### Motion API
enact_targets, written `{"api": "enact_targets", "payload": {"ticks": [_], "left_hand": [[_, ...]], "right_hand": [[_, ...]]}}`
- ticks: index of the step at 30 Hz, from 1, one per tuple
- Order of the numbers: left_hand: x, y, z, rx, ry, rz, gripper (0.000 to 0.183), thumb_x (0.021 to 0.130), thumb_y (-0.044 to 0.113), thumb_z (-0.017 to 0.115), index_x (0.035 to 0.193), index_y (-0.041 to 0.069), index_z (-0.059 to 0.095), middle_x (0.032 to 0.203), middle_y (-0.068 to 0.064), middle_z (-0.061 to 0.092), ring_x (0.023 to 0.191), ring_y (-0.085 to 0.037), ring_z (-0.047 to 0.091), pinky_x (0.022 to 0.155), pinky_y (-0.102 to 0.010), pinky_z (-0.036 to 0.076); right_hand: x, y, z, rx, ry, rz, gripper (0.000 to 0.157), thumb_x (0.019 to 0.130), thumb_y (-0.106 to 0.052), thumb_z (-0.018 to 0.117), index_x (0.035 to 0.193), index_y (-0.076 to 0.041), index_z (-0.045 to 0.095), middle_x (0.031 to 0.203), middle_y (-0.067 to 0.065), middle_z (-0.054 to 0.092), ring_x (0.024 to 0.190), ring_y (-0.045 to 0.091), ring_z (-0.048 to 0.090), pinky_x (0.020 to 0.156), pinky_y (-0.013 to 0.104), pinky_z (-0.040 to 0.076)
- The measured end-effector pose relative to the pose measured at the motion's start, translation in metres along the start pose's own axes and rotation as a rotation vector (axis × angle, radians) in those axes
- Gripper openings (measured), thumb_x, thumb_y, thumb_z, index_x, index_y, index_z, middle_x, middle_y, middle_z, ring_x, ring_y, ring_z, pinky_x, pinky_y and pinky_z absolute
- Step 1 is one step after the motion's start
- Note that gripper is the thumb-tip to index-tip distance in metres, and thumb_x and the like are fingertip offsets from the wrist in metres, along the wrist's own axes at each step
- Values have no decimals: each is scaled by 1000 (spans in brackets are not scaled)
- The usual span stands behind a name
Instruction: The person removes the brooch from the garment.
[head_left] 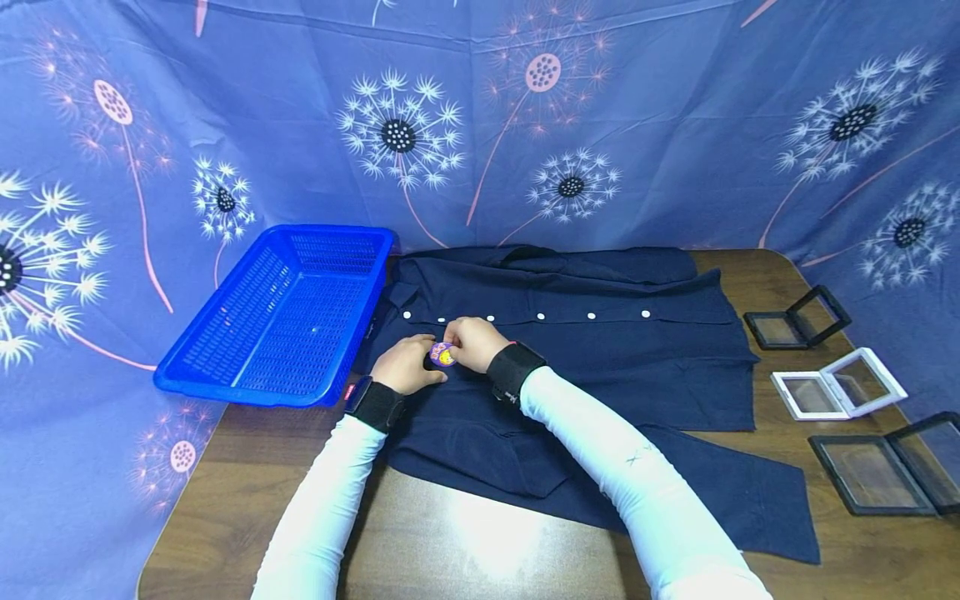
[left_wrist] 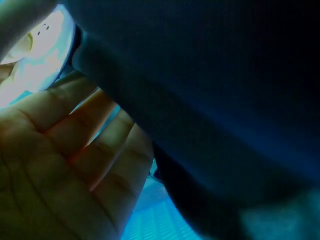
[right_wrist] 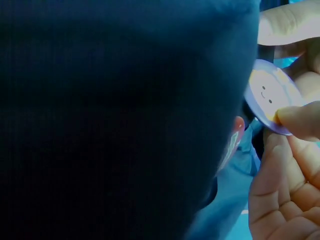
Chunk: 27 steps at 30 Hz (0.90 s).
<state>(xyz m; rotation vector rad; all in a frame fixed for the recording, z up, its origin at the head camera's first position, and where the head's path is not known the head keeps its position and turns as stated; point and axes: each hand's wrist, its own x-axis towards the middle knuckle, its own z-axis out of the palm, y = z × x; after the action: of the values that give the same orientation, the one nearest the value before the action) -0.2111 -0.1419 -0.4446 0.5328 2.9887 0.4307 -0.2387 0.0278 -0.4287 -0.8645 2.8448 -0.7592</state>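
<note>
Badge [head_left: 445,356] looks light, stiff and kinda slick to me, so the rim's your best hold; it's at the shirt [head_left: 615,375] front, right fingers [head_left: 454,331] pinching it, left fingers [head_left: 415,342] fairly straight beside it.

Palm facing the camera, here's the left hand [left_wrist: 65,155], four fingers stretched up and rightward, slim gaps between them, tips vanishing behind a broad dark sweep of what looks like cloth [left_wrist: 225,100], too murky to swear to! Upper left, a round badge [left_wrist: 47,52] gleams, tiny dark dots showing; down below, blue mesh [left_wrist: 162,222] glows.
</note>
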Motion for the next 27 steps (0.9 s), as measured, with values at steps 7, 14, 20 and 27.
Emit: {"api": "enact_targets", "payload": {"ticks": [7, 14, 20, 27], "left_hand": [[0, 3, -2, -5, -10, -7, 65, 77, 34, 81, 129, 1, 61, 136, -13, 61, 127, -30, 56, 108, -42, 43], [-1, 3, -2, -2, -12, 4, 65, 77, 34, 81, 129, 1, 61, 135, -14, 61, 126, -30, 57, 108, -42, 43], [-1, 3, -2, -6, 5, 20, 61, 76, 32, 81, 127, 3, 63, 134, -13, 62, 124, -30, 59, 106, -42, 45], [-1, 3, -3, -16, 11, 34, 59, 76, 30, 81, 127, 5, 63, 132, -13, 63, 123, -30, 59, 106, -42, 44]], "right_hand": [[-3, -4, 1, -70, 63, -74, 6, 83, -8, 72, 87, -6, 68, 83, 4, 64, 75, 17, 60, 71, 31, 50], [-5, -9, 1, -196, 55, -118, 9, 85, -14, 73, 86, -9, 66, 87, 5, 65, 80, 20, 63, 76, 35, 52], [-5, -11, 6, -319, 64, -187, 11, 82, -13, 73, 83, -10, 63, 85, 4, 64, 81, 21, 64, 77, 36, 51], [-5, -12, 10, -364, 89, -208, 12, 79, -11, 74, 87, -8, 66, 89, 6, 67, 85, 25, 66, 79, 38, 52]]}}
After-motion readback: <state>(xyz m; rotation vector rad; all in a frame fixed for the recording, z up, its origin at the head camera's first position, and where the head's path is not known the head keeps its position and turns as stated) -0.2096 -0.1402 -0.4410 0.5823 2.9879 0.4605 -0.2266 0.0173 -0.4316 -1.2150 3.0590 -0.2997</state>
